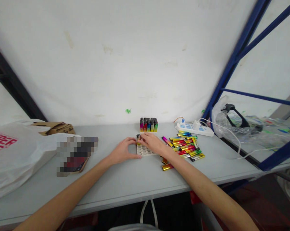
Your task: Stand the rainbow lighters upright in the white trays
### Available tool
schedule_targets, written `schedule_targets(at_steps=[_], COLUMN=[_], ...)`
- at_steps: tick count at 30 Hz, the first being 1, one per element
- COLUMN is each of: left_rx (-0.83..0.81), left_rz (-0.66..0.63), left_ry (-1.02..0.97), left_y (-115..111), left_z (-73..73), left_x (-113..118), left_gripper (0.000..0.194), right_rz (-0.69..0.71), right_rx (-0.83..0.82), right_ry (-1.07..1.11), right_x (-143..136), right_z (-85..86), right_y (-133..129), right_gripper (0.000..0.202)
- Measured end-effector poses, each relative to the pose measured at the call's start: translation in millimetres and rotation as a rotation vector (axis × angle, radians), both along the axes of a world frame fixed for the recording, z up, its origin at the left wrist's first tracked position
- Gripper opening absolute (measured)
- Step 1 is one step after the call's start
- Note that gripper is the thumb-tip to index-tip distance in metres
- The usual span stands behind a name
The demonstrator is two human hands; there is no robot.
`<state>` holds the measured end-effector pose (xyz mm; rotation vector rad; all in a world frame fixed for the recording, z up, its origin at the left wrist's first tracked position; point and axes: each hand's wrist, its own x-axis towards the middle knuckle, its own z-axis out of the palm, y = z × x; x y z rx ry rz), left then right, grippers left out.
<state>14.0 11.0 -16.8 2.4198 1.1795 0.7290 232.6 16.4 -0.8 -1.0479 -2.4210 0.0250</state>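
Observation:
A pale tray (144, 151) with rows of round holes lies on the table before me. At its far left corner stands a lighter (138, 137), upright with a dark top. My right hand (152, 142) reaches over the tray, its fingers closed on this lighter and hiding part of it. Curved round the tray's left end, my left hand (122, 152) has its thumb at the near corner and its fingers by the far one, gripping the tray. Shiny multicoloured lighters (187, 146) lie in a loose pile right of the tray, partly behind my right forearm.
A block of upright lighters (148, 125) stands near the wall. Behind the pile is a white power strip (195, 128) with cables. At left lie a plastic bag (21, 154), folded cardboard (57, 127) and a blurred-out phone (78, 157). A blue metal frame (228, 70) rises at right.

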Motion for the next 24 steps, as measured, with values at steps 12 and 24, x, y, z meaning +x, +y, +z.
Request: schedule_targets(at_steps=[12,24], left_rx=[0.033,0.047], left_rz=[0.015,0.016], left_ry=[0.093,0.089], left_y=[-2.3,-3.0], left_z=[10.6,10.5], left_x=[-3.5,-2.8], left_gripper=[0.067,0.066], right_rz=[-0.326,-0.112], right_rx=[-0.227,-0.284], right_ry=[-0.083,0.377], right_x=[124.0,89.7], right_z=[21.8,16.9], right_y=[8.0,7.8], right_gripper=[0.029,0.035])
